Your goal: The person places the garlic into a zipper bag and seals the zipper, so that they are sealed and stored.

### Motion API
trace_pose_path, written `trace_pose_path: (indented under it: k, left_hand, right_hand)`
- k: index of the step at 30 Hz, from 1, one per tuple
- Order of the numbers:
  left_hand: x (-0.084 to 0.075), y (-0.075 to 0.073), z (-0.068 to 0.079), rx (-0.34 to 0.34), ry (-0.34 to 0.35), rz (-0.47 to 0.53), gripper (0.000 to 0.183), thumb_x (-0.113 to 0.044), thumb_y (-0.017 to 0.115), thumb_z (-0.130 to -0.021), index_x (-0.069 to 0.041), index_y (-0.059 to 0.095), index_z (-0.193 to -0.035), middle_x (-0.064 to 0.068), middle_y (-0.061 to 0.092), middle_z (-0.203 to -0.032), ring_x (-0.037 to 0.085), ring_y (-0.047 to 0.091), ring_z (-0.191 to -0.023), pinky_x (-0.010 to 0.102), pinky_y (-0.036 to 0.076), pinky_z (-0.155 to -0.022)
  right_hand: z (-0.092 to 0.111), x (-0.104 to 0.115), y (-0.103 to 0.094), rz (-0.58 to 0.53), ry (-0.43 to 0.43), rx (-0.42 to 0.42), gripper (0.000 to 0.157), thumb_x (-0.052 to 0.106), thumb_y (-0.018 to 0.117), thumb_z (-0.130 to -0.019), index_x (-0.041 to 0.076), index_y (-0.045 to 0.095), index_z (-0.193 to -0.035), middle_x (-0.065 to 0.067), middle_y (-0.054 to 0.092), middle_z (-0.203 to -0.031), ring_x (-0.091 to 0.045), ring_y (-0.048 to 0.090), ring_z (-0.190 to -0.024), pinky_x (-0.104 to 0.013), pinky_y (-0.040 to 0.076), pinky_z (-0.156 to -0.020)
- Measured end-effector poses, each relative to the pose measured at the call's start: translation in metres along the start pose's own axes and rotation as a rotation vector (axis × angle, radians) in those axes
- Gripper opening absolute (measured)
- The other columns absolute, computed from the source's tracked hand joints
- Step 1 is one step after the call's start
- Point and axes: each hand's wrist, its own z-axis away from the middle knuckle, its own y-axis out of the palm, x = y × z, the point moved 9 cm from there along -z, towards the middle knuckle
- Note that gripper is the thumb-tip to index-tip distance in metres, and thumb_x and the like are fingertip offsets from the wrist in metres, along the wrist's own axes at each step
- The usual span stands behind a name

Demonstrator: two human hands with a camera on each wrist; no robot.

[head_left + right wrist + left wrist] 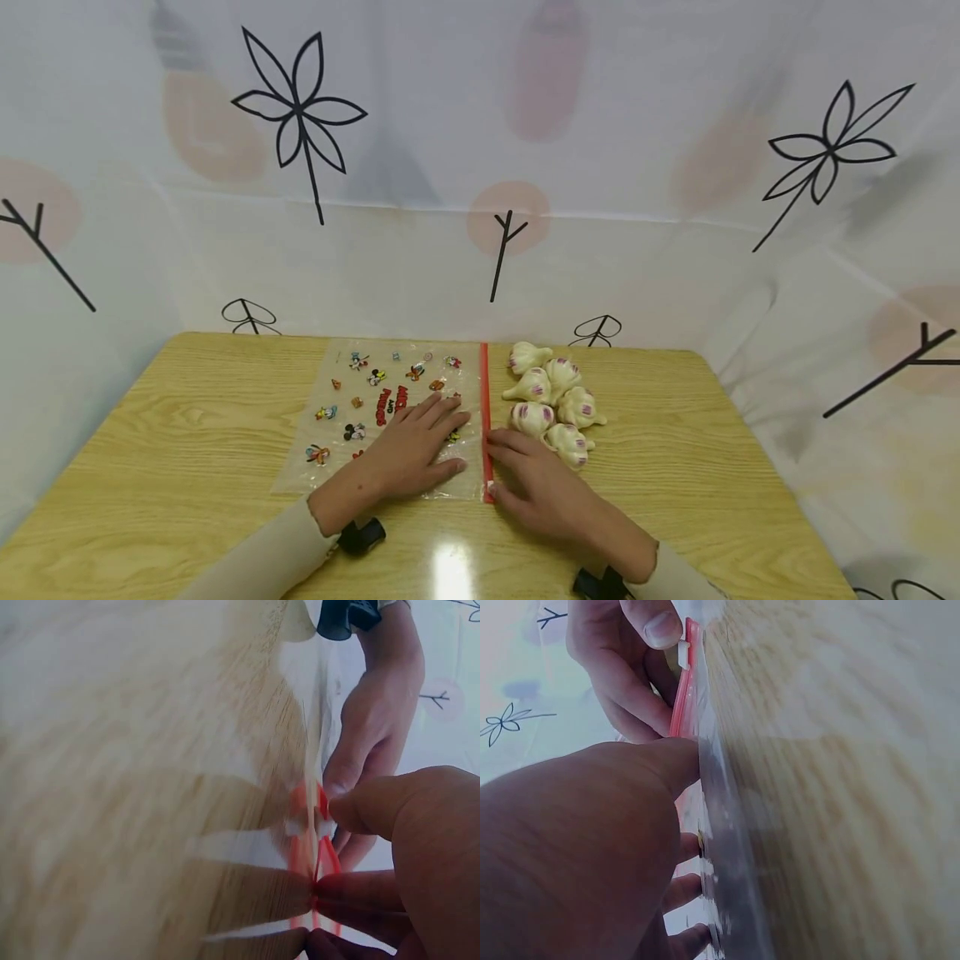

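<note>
Tbl (187, 433): 6 garlics (562, 377) nr bag (385, 406)

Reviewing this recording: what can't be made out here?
Head: print on the plastic bag beneath the left hand, which covers it.
Head: whether the red strip is sealed; too small to tell.
Left wrist: the rest of the right hand, cut off by the top edge.
Right wrist: details of the white slider, blurred.
</note>
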Motion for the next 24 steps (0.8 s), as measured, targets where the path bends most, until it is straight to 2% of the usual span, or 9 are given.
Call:
trace_pose_path:
  k: [4, 11, 15, 24]
  left_hand:
    - [0.000, 0.000, 0.000, 0.004, -0.006, -0.001, 0.068, -0.049, 0.060, -0.106, -0.015, 0.045, -0.162, 0.012, 0.033, -0.172, 0.042, 0.028, -0.158, 0.066, 0.033, -0.121]
    - [0.001, 0.000, 0.002, 0.013, -0.019, 0.005, 0.068, -0.051, 0.060, -0.106, -0.016, 0.044, -0.162, 0.011, 0.033, -0.172, 0.041, 0.027, -0.159, 0.067, 0.032, -0.120]
    - [0.000, -0.001, 0.001, 0.005, -0.009, 0.003, 0.067, -0.049, 0.060, -0.106, -0.015, 0.045, -0.162, 0.012, 0.034, -0.171, 0.042, 0.027, -0.158, 0.066, 0.033, -0.120]
    - [0.001, 0.001, 0.000, 0.001, -0.011, 0.002, 0.067, -0.049, 0.060, -0.106, -0.016, 0.045, -0.162, 0.011, 0.035, -0.171, 0.042, 0.028, -0.158, 0.066, 0.033, -0.121]
  right_hand:
    - [0.002, 0.002, -0.001, -0.018, -0.043, -0.007, 0.057, 0.029, 0.078, -0.096, 0.001, 0.064, -0.143, -0.012, 0.056, -0.155, -0.034, 0.049, -0.146, -0.052, 0.042, -0.119]
    - [0.004, -0.001, 0.009, -0.053, -0.028, 0.102, 0.071, 0.040, 0.076, -0.097, 0.014, 0.052, -0.158, -0.004, 0.040, -0.168, -0.033, 0.035, -0.156, -0.056, 0.036, -0.122]
    - [0.004, -0.001, 0.011, -0.055, -0.033, 0.136, 0.075, 0.043, 0.074, -0.098, 0.017, 0.046, -0.162, -0.003, 0.035, -0.171, -0.034, 0.030, -0.158, -0.058, 0.035, -0.123]
    - [0.005, 0.000, 0.012, -0.064, -0.052, 0.130, 0.076, 0.042, 0.073, -0.099, 0.019, 0.043, -0.164, -0.007, 0.034, -0.171, -0.037, 0.030, -0.158, -0.061, 0.032, -0.123]
